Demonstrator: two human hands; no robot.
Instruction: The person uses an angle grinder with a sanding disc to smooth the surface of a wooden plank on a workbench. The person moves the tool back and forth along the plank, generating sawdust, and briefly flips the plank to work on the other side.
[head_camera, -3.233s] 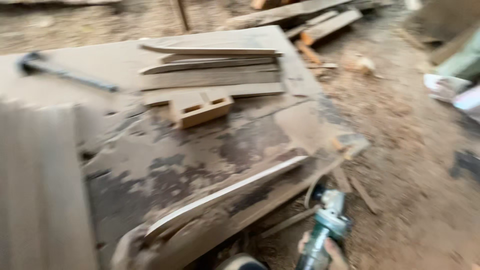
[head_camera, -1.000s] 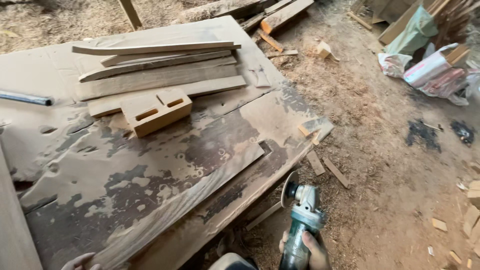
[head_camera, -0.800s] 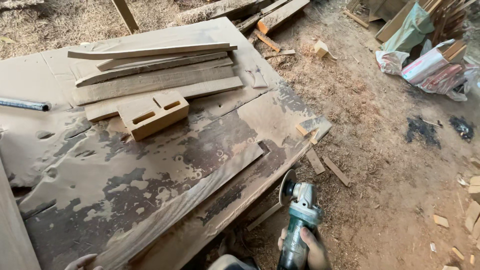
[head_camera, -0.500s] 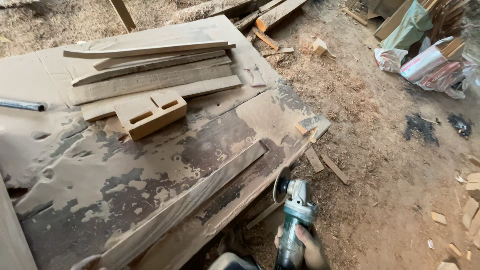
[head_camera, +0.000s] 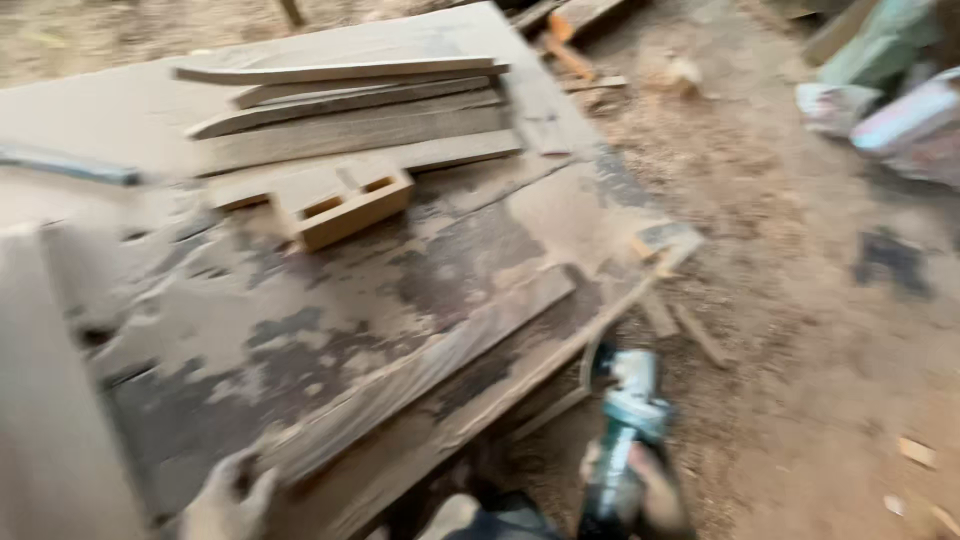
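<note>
- My right hand (head_camera: 640, 490) was clenched round the body of a green grinder (head_camera: 625, 430), low in the view at about 5 o'clock, disc end pointing up toward the board's edge.
- The grinder hung over the sawdust floor (head_camera: 800, 400), just beside the near edge of the big stained board (head_camera: 330, 330), apart from it as far as I could tell.
- My left hand (head_camera: 225, 500) sat at 7 o'clock on the end of a long thin strip (head_camera: 420, 370) lying on the board; the blur kept me from telling whether it gripped or only rested.
- At 12 o'clock lay a stack of planks (head_camera: 350, 110), with a slotted block (head_camera: 345, 200) just below them.
- A dark rod (head_camera: 70, 165) lay at 10 o'clock.
</note>
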